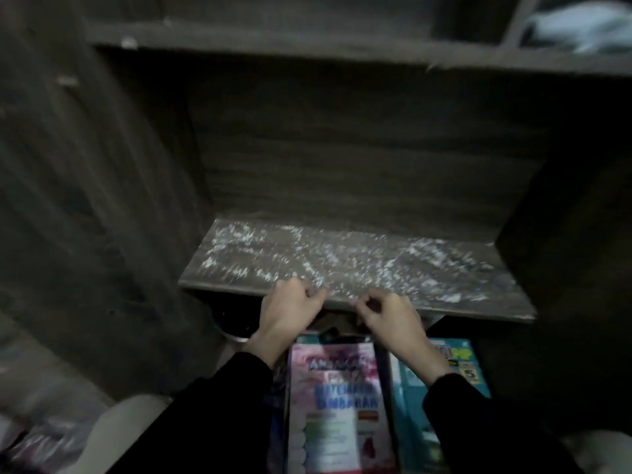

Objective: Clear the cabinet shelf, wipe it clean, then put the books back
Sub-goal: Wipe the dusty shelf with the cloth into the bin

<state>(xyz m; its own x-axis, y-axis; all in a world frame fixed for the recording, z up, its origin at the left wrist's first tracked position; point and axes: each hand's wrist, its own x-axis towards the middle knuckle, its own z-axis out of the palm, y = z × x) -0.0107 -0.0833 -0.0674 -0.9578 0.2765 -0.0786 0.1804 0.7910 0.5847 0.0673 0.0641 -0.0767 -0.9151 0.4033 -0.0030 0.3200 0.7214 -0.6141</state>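
Observation:
The cabinet shelf (pixel 359 265) is bare of books, and white dust specks cover its dark wood. My left hand (pixel 287 313) is at the shelf's front edge with its fingers curled in, and I see nothing in it. Just to its right and slightly lower, my right hand (pixel 390 319) also has its fingers curled and holds nothing. Below the hands lie a pink and white book (pixel 338 405) face up and a teal book (pixel 444 371) to its right, partly under my right sleeve. The picture is dim and blurred.
The cabinet's dark side walls (pixel 564 234) close in the shelf on both sides, and another shelf board (pixel 307 46) runs above. A round dark container (pixel 232 319) sits under the shelf at the left. A pale bundle (pixel 581 25) lies in an upper right compartment.

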